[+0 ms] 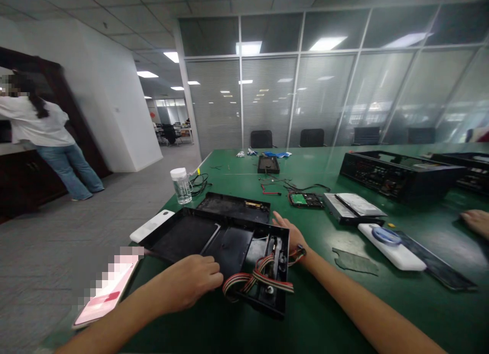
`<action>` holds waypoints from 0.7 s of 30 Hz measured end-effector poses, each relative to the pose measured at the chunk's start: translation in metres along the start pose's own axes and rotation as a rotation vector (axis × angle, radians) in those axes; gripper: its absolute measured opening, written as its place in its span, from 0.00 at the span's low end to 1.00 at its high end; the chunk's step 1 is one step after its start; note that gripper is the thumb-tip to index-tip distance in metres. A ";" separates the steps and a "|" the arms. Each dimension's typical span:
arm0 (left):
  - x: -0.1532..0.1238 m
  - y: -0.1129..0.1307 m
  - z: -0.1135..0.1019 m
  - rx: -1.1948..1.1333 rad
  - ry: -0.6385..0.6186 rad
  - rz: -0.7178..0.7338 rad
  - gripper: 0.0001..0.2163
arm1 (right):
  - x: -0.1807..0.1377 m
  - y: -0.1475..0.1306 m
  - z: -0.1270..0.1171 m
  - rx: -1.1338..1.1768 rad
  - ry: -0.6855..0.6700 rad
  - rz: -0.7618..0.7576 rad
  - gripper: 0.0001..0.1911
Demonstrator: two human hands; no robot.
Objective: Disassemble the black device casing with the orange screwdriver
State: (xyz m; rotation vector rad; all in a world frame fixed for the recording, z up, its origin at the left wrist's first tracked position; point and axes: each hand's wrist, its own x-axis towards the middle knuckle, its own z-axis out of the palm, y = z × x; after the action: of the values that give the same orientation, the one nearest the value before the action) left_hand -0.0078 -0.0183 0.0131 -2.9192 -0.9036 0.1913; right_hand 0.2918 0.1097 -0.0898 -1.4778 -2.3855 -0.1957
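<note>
A shallow black case [229, 242], open at the top, lies tilted on the table in front of me. My left hand [196, 278] is closed at its front edge, the fingers curled against the rim; the fingertips are partly hidden. Against the outside of the case's right end rests my right hand [289, 233], with fingers stretched out and partly concealed behind the wall. A striped ribbon cable [254, 280] in red, white and black loops over the right compartment and its front edge. Just behind stands a second black tray [237, 207].
On the green table [321, 313] stand a clear jar [181, 186], a white phone [152, 225] and a lit phone [109, 293]. To the right are a green circuit board [305, 199], a silver drive [355, 206], a white device [391, 247] and a black chassis [397, 175]. Another person's hand [476, 222] rests far right.
</note>
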 end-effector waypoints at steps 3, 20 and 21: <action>0.001 -0.003 0.014 -0.018 -0.031 -0.015 0.06 | 0.003 0.035 0.001 -0.017 0.033 0.080 0.14; 0.093 -0.091 0.038 -0.243 0.029 -0.240 0.12 | -0.001 0.017 0.003 0.407 0.014 -0.078 0.24; 0.104 -0.092 0.047 -0.165 0.078 -0.291 0.12 | -0.002 0.016 0.003 0.375 0.010 -0.091 0.24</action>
State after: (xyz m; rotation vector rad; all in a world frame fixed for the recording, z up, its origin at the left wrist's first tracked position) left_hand 0.0196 0.1186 -0.0325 -2.8662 -1.3742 -0.0173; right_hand 0.3065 0.1165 -0.0936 -1.1928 -2.3220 0.2126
